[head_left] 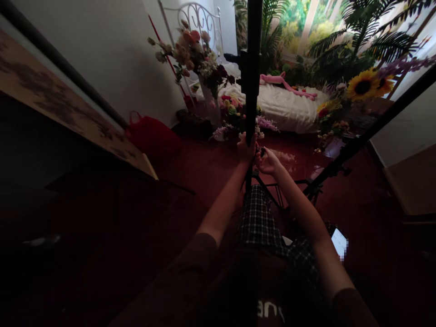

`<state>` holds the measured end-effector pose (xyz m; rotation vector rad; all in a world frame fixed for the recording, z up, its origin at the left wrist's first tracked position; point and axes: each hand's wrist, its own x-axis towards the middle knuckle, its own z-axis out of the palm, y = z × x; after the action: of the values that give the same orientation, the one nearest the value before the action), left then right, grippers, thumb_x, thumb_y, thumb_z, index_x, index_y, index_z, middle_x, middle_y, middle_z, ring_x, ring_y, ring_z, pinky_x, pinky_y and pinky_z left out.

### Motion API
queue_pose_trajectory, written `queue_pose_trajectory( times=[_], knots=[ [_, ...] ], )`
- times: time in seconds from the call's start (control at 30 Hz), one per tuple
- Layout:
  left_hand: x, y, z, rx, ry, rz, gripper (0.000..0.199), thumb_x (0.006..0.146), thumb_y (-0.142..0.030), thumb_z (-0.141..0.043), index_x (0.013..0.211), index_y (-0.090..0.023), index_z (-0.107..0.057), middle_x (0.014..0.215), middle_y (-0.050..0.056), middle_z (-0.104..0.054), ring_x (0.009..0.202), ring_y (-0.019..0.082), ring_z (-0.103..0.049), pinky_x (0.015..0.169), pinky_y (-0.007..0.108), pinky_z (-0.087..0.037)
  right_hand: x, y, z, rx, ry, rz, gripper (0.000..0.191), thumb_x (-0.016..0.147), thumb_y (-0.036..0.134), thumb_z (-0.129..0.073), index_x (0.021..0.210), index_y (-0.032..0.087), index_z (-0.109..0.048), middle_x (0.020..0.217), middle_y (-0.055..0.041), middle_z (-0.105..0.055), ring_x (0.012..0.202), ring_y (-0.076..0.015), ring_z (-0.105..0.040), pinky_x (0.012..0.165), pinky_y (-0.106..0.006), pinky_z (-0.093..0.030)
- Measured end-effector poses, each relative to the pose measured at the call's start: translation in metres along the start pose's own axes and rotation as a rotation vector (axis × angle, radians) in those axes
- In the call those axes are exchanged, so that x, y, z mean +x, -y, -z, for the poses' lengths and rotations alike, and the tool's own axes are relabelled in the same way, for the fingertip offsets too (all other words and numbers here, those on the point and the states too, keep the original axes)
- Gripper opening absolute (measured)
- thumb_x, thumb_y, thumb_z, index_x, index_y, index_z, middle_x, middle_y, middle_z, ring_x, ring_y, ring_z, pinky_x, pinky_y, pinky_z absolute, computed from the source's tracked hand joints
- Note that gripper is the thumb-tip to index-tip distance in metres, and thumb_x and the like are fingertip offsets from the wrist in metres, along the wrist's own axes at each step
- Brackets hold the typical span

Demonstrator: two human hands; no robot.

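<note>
A tall black light stand (pixel 251 81) rises upright in front of me, with a clamp collar part way up its pole. My left hand (pixel 245 147) is wrapped round the lower part of the pole. Just to the right, my right hand (pixel 267 161) is closed on a small black knob (pixel 262 153) at the side of the same pole. The fingertips there are small and dim. Below my hands, the stand's legs spread out near my knee in checked trousers (pixel 260 218).
A second black pole (pixel 368 131) slants across the right side. Behind stand a white bed (pixel 286 106) with a pink plush toy (pixel 277 79), a vase of flowers (pixel 211 95) and sunflowers (pixel 363 85). A red bag (pixel 151 136) and a painted panel (pixel 68 104) are at left. A lit phone (pixel 339 244) lies at right.
</note>
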<state>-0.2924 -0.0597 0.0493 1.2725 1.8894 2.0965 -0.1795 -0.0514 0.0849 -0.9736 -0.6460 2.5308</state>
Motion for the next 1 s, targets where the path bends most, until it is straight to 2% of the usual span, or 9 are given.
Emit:
queue_pose_trajectory(
  times=[0.17,0.3,0.4,0.57,0.63,0.73,0.83,0.9,1.0],
  knots=[
    [-0.002,0.001,0.005,-0.027,0.034,-0.010,0.045,0.091,-0.062,-0.045,0.085,-0.020,-0.061,0.064,0.001,-0.068,0.055,0.011,-0.062,0.060,0.022,-0.047,0.002,0.012,0.006,-0.076,0.087,0.004,0.036,0.098,0.030,-0.036,0.066,0.020,-0.049,0.051,0.0029,-0.048,0.047,-0.0100,-0.044,0.048,-0.017,-0.045],
    [-0.002,0.010,0.002,-0.017,0.027,-0.008,0.046,0.091,-0.062,-0.045,0.085,-0.020,-0.061,0.059,0.000,-0.066,0.055,0.012,-0.063,0.059,0.023,-0.046,-0.001,0.018,0.009,-0.313,0.183,0.123,0.029,0.094,0.020,-0.043,0.066,0.019,-0.051,0.054,0.0044,-0.048,0.048,-0.0066,-0.043,0.048,-0.013,-0.044],
    [-0.001,0.015,-0.001,-0.003,0.023,-0.003,0.046,0.091,-0.062,-0.045,0.090,-0.019,-0.062,0.059,0.000,-0.065,0.055,0.012,-0.063,0.058,0.023,-0.045,-0.001,0.022,0.011,-0.515,0.227,0.187,0.025,0.092,0.022,-0.046,0.068,0.018,-0.054,0.057,0.0031,-0.051,0.049,-0.0070,-0.046,0.047,-0.015,-0.045],
    [-0.001,0.014,-0.002,0.009,0.022,0.010,0.048,0.092,-0.060,-0.044,0.098,-0.017,-0.064,0.057,-0.001,-0.064,0.053,0.011,-0.062,0.057,0.022,-0.044,-0.001,0.017,0.018,-0.955,-0.003,0.404,0.018,0.091,0.031,-0.053,0.080,0.018,-0.061,0.069,-0.0036,-0.064,0.056,-0.0125,-0.057,0.053,-0.026,-0.053],
    [-0.002,0.013,-0.002,0.014,0.019,0.005,0.047,0.092,-0.060,-0.045,0.098,-0.017,-0.064,0.057,0.000,-0.064,0.052,0.011,-0.062,0.057,0.021,-0.043,-0.004,0.014,0.024,-1.111,-0.093,0.550,0.011,0.087,0.030,-0.061,0.088,0.019,-0.064,0.079,-0.0050,-0.067,0.063,-0.0148,-0.060,0.055,-0.027,-0.053],
    [-0.003,0.013,-0.001,0.022,0.011,-0.003,0.048,0.091,-0.061,-0.047,0.093,-0.017,-0.064,0.057,0.000,-0.064,0.052,0.011,-0.061,0.056,0.021,-0.042,-0.015,0.014,0.032,-1.559,-0.203,0.938,0.009,0.086,0.026,-0.065,0.092,0.021,-0.069,0.091,-0.0070,-0.069,0.082,-0.0191,-0.064,0.062,-0.026,-0.051],
    [-0.005,0.012,-0.001,0.009,0.007,0.001,0.047,0.090,-0.061,-0.048,0.093,-0.017,-0.064,0.057,0.000,-0.064,0.052,0.011,-0.062,0.056,0.021,-0.043,-0.030,0.025,0.029,-2.020,-0.189,1.268,0.017,0.093,0.032,-0.059,0.100,0.024,-0.072,0.100,-0.0077,-0.070,0.096,-0.0214,-0.064,0.071,-0.028,-0.051],
    [-0.005,0.012,-0.002,-0.005,0.005,0.004,0.046,0.089,-0.061,-0.049,0.093,-0.017,-0.064,0.058,0.000,-0.065,0.053,0.011,-0.062,0.055,0.021,-0.043,-0.041,0.037,0.013,-2.059,-0.186,1.429,0.025,0.094,0.041,-0.057,0.108,0.024,-0.069,0.105,-0.0080,-0.070,0.099,-0.0217,-0.064,0.077,-0.031,-0.053],
    [-0.005,0.014,-0.003,-0.047,0.010,0.013,0.046,0.090,-0.059,-0.050,0.098,-0.017,-0.066,0.056,-0.001,-0.064,0.051,0.010,-0.061,0.055,0.021,-0.044,-0.051,0.060,-0.034,-1.844,-0.269,1.676,0.052,0.091,0.055,-0.055,0.133,0.023,-0.053,0.119,-0.0117,-0.064,0.108,-0.0248,-0.061,0.086,-0.038,-0.055]
  ],
)
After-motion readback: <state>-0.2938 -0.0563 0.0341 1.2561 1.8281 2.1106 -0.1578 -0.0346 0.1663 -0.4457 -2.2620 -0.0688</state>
